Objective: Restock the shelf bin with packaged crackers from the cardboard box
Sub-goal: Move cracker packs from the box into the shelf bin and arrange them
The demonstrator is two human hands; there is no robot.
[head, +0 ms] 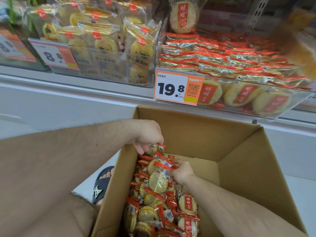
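Reaching into the open brown cardboard box (pixel 239 144), both forearms angle downward. Left hand (pixel 148 134) fingers pinch one red-edged clear cracker packet (pixel 156 147); right hand (pixel 181 173) fingers curl around another packet (pixel 165 165).

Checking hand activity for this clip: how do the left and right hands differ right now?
The left hand is at the cardboard box's far left corner, pinching one cracker packet at the top of the pile; the right hand is lower, in the middle of the box, gripping several packets. Both hold red-trimmed cracker packets inside the box.
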